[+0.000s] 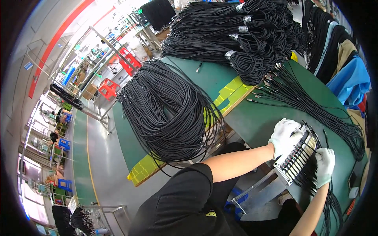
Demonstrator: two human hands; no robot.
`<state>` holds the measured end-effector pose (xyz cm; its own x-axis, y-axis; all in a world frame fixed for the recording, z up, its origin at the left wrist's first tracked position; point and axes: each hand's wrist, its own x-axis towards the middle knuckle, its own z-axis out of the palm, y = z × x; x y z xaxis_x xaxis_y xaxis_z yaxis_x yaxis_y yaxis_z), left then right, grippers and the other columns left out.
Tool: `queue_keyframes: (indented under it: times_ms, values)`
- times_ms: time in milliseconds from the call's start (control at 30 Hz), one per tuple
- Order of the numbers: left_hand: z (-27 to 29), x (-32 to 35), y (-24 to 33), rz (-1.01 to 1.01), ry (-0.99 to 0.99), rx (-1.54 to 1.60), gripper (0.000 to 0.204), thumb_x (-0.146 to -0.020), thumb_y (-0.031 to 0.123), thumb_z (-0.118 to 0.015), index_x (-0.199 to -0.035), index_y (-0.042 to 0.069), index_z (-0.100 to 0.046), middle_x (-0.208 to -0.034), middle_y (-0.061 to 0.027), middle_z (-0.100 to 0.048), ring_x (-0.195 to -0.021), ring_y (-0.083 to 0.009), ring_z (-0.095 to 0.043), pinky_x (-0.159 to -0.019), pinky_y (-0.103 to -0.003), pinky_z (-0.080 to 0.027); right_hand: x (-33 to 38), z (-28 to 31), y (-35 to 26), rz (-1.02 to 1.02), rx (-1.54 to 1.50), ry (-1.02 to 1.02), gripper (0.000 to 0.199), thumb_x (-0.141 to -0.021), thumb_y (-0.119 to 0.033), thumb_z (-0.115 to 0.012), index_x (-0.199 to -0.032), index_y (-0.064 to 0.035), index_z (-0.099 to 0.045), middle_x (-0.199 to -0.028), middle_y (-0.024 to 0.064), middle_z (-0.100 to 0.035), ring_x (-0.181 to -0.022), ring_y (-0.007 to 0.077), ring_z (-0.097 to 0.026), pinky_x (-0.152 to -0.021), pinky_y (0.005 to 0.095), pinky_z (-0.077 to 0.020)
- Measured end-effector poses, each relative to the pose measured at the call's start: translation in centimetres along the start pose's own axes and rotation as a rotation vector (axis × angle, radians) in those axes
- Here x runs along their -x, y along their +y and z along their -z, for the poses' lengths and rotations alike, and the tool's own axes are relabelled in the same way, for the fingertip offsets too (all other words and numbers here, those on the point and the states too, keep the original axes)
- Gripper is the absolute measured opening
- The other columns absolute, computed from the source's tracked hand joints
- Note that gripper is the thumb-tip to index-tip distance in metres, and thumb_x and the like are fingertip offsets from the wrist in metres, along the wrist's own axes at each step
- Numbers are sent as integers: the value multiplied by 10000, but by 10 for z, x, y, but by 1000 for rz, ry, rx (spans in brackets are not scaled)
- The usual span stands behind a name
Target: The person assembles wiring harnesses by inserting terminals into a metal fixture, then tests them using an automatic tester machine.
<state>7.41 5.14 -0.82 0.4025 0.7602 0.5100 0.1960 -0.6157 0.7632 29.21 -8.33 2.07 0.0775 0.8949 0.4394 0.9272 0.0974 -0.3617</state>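
A metal slotted fixture [284,167] with a row of pale parallel channels stands tilted at the near edge of the green table. White-gloved, my left hand [284,135] bends its fingers over the fixture's far left end; what its fingertips grip is hidden. My right hand [325,162], also gloved, pinches a thin black cable [309,147] that crosses the fixture's right side. Several black cables [305,177] hang in a bunch beneath the fixture, beside my right wrist.
Loose black cables with metal ends [303,102] fan out beyond my hands. A big cable coil [169,114] lies over the left table part, edged with yellow tape [145,169]. Tied cable bundles [236,35] are heaped at the back. Red stools [108,88] stand far left.
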Motion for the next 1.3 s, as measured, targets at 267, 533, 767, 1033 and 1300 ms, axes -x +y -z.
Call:
queue_keyframes:
  times_ms: [267,533,767,1033,1300]
  values:
    - [-2,-2,-2,-8,-95,-27,273,-772,286,-702,-907,53,-658,-990,-129,-668,-1051,-355,-584,-1013,-490,-410,-4,3,-7,-9,-39,-6,142,-758,-26,-668,-893,-32,-625,-855,117,-605,-876,317,-561,-841,389,-446]
    - [-4,1,18,-422,30,89,230,-675,196,-801,-817,73,-669,-1086,-72,-670,-1139,-300,-580,-1070,-477,-393,-2,-11,-62,-38,-123,-11,266,-756,-67,-713,-1013,-13,-668,-956,147,-628,-959,336,-581,-872,396,-454]
    - [9,-5,7,-222,98,100,219,-745,160,-719,-909,32,-651,-969,-110,-660,-1013,-337,-593,-915,-435,-464,-1,6,-27,-181,-184,-8,125,-779,17,-657,-902,-3,-647,-912,128,-628,-842,286,-601,-783,345,-479]
    - [9,-5,10,-232,153,62,247,-758,130,-715,-977,32,-659,-926,-112,-650,-886,-338,-602,-820,-440,-483,0,5,-27,-273,-261,-81,146,-835,-5,-644,-975,35,-665,-891,136,-634,-858,270,-614,-817,324,-487]
    - [11,1,-2,14,-56,278,286,-843,77,-706,-1113,-4,-656,-994,-108,-682,-900,-183,-650,-832,-327,-532,-3,10,-32,-28,-187,-7,128,-826,-142,-694,-921,-60,-721,-907,127,-674,-897,325,-624,-827,398,-492]
